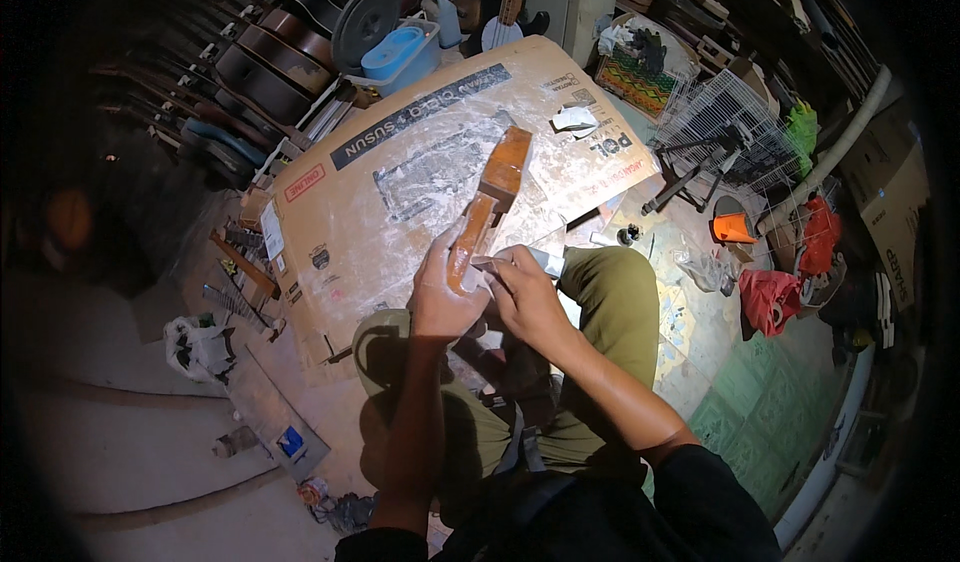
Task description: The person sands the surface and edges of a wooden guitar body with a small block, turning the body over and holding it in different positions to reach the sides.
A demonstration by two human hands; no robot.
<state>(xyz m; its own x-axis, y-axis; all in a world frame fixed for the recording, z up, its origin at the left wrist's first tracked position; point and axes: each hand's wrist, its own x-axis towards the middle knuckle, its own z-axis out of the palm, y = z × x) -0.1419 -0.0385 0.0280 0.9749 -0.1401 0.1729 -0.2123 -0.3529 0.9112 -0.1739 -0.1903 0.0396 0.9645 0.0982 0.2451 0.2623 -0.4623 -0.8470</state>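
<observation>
My left hand (pixel 445 297) is closed round the lower, narrower part of an orange-brown wooden piece (pixel 503 170), which has a wider block at its upper end and lies at a slant above my lap. My right hand (pixel 525 292) pinches a small pale piece (pixel 481 261), possibly sandpaper, against the wood's lower side; its exact shape is partly hidden by fingers. Beneath and beyond them, a cardboard sheet (pixel 330 202) is smeared with white powder, with a crumpled white scrap (pixel 573 120) on its upper right part.
Guitars (pixel 270 52) line the upper left near a blue tub (pixel 395 57). At right stand a wire cage (pixel 720 102), black folded stand (pixel 705 167), red bags (pixel 768 302) and an orange object (pixel 732 228). A plank (pixel 275 412) and plastic bag (pixel 195 347) lie at lower left.
</observation>
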